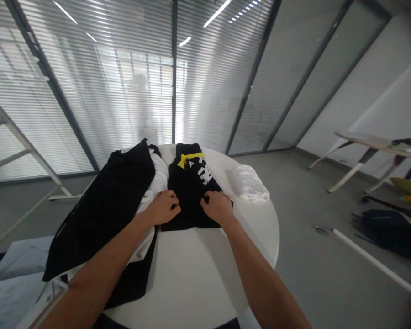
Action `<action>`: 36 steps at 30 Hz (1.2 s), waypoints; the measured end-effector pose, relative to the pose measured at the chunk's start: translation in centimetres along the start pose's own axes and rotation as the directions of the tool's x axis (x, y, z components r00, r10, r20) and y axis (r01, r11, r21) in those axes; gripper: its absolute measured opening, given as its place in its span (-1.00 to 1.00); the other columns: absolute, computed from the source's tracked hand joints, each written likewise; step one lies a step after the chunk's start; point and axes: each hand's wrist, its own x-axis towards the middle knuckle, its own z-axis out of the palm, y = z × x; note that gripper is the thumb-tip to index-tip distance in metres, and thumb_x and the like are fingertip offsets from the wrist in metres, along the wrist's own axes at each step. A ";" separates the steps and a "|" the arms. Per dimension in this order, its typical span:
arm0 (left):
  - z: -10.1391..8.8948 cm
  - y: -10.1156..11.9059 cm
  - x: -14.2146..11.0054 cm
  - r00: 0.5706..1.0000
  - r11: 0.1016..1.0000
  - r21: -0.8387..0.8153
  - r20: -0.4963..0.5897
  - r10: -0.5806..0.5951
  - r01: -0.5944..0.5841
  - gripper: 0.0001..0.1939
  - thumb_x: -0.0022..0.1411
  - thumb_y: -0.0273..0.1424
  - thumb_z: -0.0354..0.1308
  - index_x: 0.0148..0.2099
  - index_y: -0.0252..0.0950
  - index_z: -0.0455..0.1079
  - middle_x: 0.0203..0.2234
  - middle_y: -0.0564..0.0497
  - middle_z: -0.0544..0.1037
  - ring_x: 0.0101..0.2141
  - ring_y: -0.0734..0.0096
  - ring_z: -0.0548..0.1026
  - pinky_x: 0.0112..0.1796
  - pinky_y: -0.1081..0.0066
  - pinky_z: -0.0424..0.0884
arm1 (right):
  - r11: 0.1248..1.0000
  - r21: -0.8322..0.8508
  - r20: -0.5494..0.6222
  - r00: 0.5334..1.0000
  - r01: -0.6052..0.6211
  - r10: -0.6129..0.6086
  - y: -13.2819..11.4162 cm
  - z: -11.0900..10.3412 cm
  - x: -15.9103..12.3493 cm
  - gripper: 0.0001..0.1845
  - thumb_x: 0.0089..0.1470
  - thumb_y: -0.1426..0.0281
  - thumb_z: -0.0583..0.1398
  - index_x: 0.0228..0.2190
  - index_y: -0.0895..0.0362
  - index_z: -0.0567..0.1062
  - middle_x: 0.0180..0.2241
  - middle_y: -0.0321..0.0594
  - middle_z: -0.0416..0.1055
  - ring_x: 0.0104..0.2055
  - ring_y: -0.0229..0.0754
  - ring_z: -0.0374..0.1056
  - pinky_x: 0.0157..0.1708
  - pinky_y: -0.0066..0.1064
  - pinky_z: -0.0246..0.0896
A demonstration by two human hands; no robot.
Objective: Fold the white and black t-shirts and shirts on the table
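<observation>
Glass office walls w/ slatted blinds are seen beyond a round white tabletop, w/ grey floor around it. A folded black tee w/ yellow & white print is laid approx mid-tabletop. L hand is placed on the tee's left side & R hand on its right, both curled onto the cloth; whether it's actually gripped can't be told. A long black garment is spread just left of the tee, over white cloth. A white bundle is set just right of it. A side table is seen far right, w/ a black bag & white pole on the floor.
</observation>
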 end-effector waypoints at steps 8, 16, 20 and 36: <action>0.0 1.2 -0.8 0.997 0.997 0.035 0.021 0.075 -0.076 -0.77 0.12 -0.26 0.18 -0.52 -0.24 0.42 -0.39 -0.02 0.48 -0.15 0.21 0.38 -0.02 0.12 0.20 | 0.969 0.057 0.099 0.964 0.242 -0.247 -0.4 1.0 -0.9 -0.47 0.20 0.11 0.07 0.18 -0.14 0.26 0.15 -0.17 0.22 0.14 0.01 0.11 0.05 -0.12 -0.03; -0.4 1.5 -0.7 0.995 0.993 -0.070 0.041 0.095 -0.092 -0.81 0.22 -0.26 0.06 -0.32 -0.20 0.46 -0.49 0.06 0.53 -0.36 0.36 0.46 -0.12 0.26 0.26 | 0.994 0.034 0.216 0.970 0.103 -0.108 1.6 -1.1 -0.6 -0.45 0.04 0.26 0.17 0.10 -0.15 0.33 0.08 -0.16 0.25 0.11 0.06 0.14 0.06 -0.04 -0.07; -0.1 1.4 -0.8 0.988 0.989 -0.124 0.117 0.098 -0.083 -0.76 0.25 -0.26 0.02 -0.32 -0.19 0.49 -0.63 0.12 0.49 -0.54 0.46 0.45 -0.20 0.37 0.31 | 0.999 -0.028 0.188 0.982 0.028 -0.022 1.7 -1.6 -0.9 -0.56 0.06 0.21 0.15 0.00 -0.05 0.40 0.00 -0.13 0.33 0.08 0.07 0.20 0.02 -0.05 -0.01; -0.5 0.4 -0.7 0.995 0.992 -0.104 0.075 -0.061 0.068 -0.77 0.23 -0.31 0.00 -0.25 -0.15 0.50 -0.39 0.07 0.56 -0.37 0.37 0.49 -0.34 0.40 0.29 | 0.987 -0.089 0.047 0.989 -0.137 0.141 0.8 -0.7 -0.4 -0.69 0.22 0.28 0.01 -0.16 0.13 0.47 -0.17 -0.04 0.46 -0.11 -0.02 0.37 -0.15 -0.27 0.15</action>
